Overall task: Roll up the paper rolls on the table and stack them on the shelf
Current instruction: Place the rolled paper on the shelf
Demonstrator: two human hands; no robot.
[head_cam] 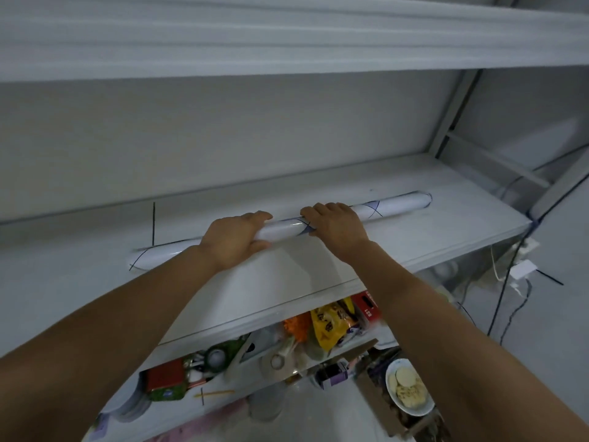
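Two hands reach up to the shelf (414, 247): the left hand (234, 242) and the right hand (336, 231) each curl their fingers over the middle of one paper roll (393, 206), which lies lengthwise on the shelf. It looks light, glossy and easily crushed, so a gentle grasp near mid-length seems best.

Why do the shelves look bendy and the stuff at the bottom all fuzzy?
Head view: the wide-angle lens bows the shelf edges; the packets underneath are smeared by blur; the light is dim and flat, with a small shine on the paper roll between the left hand and right hand.
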